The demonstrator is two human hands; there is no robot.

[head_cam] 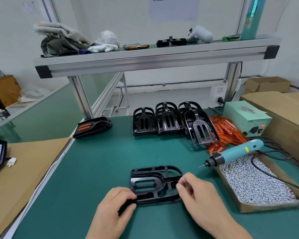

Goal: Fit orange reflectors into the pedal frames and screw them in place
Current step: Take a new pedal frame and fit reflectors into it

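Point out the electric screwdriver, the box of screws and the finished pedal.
electric screwdriver [238, 153]: head view, teal body.
box of screws [266, 207]: head view, cardboard front wall.
finished pedal [93, 128]: head view, black top face.

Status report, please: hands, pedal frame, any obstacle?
Left hand grips pedal frame, left end. Right hand pinches its right edge. Slots empty, nothing fitted. Nothing blocking.

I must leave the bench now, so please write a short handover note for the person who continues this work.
Left hand grips the near-left corner of the pedal frame; right hand pinches its right end.
This frame holds no reflector yet.
Orange reflectors lie piled at the back right; the electric screwdriver rests on the box of screws.
Done: one pedal with reflectors, back left.
Left: this frame and the row of empty frames behind.
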